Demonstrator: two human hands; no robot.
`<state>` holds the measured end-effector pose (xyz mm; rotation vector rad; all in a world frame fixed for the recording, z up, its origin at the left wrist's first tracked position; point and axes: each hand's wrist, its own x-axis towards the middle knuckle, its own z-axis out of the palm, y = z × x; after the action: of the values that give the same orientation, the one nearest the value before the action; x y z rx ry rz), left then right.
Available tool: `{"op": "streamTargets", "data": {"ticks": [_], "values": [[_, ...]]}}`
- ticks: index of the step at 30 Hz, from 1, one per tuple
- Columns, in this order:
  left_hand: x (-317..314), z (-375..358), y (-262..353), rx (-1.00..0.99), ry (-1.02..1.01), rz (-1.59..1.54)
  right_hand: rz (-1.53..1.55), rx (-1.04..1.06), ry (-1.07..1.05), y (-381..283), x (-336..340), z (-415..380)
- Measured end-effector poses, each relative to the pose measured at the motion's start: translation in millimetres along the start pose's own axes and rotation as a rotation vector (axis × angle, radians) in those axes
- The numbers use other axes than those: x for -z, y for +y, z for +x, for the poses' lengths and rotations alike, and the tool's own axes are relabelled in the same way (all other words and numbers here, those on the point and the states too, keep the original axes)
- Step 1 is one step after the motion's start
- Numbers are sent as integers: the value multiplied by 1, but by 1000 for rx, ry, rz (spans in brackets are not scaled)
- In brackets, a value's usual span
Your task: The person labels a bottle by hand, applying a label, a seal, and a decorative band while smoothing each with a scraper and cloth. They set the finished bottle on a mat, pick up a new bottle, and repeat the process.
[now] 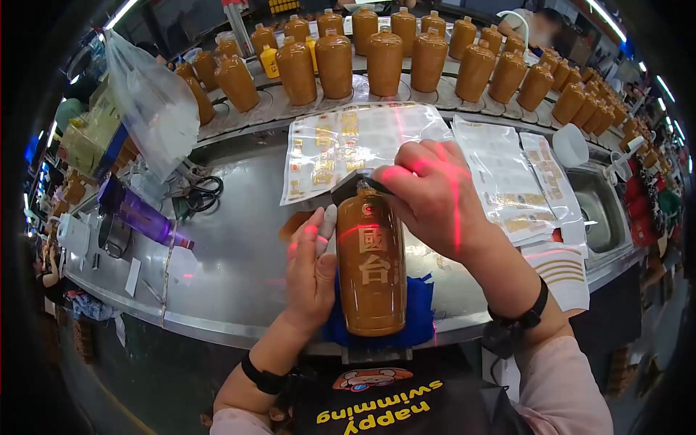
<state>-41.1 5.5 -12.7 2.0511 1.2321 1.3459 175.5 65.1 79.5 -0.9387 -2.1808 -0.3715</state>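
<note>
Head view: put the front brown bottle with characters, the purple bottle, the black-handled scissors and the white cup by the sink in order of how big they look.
Largest to smallest:
1. Front brown bottle
2. Purple bottle
3. Scissors and white cup: too alike to rank

We had a glossy brown bottle (372,290), pale gold characters (374,254) down its front, over blue cloth (420,304) on the table (243,210) at six o'clock, its neck (365,186) toward twelve.

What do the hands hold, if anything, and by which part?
The right hand holds a dark flat tool by its right end; the left hand is open beside the brown bottle.
</note>
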Motion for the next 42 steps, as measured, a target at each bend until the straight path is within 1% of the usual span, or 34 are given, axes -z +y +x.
{"op": "streamTargets", "data": {"ticks": [1, 4, 5, 8, 9, 10, 12, 13, 16, 17, 18, 20, 21, 22, 24, 26, 27, 28, 30, 34, 35, 36, 37, 38, 39, 40, 41, 42], "values": [[-1, 1, -2, -23, 1, 15, 6, 43, -83, -7, 5, -6], [2, -10, -9, -66, 11, 18, 667, 199, -277, -50, 24, -24], [2, -12, -7, -88, 8, 37, 899, 152, -353, -50, 32, -28], [3, -10, -1, -159, -9, 85, 607, -548, -192, -13, 2, -32], [3, -10, -1, -166, -23, 98, 297, -523, 14, -5, 1, -31], [3, -11, -1, -165, -38, 113, 206, -359, 49, -4, 7, -33], [3, -14, -5, -113, -17, 72, 711, -228, -78, -26, 14, -38], [2, -15, -7, -88, -10, 48, 866, -288, -178, -32, 14, -45], [2, -16, -7, -126, -18, 61, 693, -787, 177, -20, -7, -57], [3, -14, -6, -164, -9, 41, 854, -831, 105, -24, 0, -65], [4, -15, -3, -193, -10, 19, 1266, -878, 44, -40, 14, -60], [5, -15, -1, -248, -41, -17, 895, -645, 9, -41, -7, -76], [5, -16, -1, -268, -61, -25, 859, -752, 55, -32, -14, -81], [6, -15, -1, -292, -74, -28, 910, -923, 200, -26, -19, -82], [9, -17, -8, -286, -88, 21, 669, -750, 292, -29, -14, -87], [12, -17, -11, -311, -109, 59, 411, -142, 221, -37, -3, -87], [15, -15, -11, -341, -113, 75, 400, -51, 166, -47, 6, -92], [18, -13, -9, -370, -112, 93, 498, 26, 102, -52, 11, -98], [23, -5, 1, -455, -177, 192, 686, 43, -124, -57, 36, -99], [24, 16, 17, -712, -320, 322, 872, -177, -145, -57, 43, -115], [22, 19, 21, -729, -347, 321, 900, -240, -166, -54, 47, -117], [20, 21, 23, -726, -360, 328, 914, -314, -183, -51, 53, -120], [19, 21, 23, -733, -375, 321, 891, -328, -139, -50, 56, -120], [17, 24, 21, -746, -394, 308, 884, -372, -140, -48, 59, -121], [16, 28, 15, -670, -353, 248, 876, -421, -137, -47, 62, -125], [13, 37, 13, -637, -341, 300, 871, -473, -135, -46, 67, -128], [8, 44, 3, -509, -263, 182, 847, -539, -145, -44, 74, -129], [9, 58, 7, -474, -272, 193, 734, -580, -115, -42, 84, -128]]}}
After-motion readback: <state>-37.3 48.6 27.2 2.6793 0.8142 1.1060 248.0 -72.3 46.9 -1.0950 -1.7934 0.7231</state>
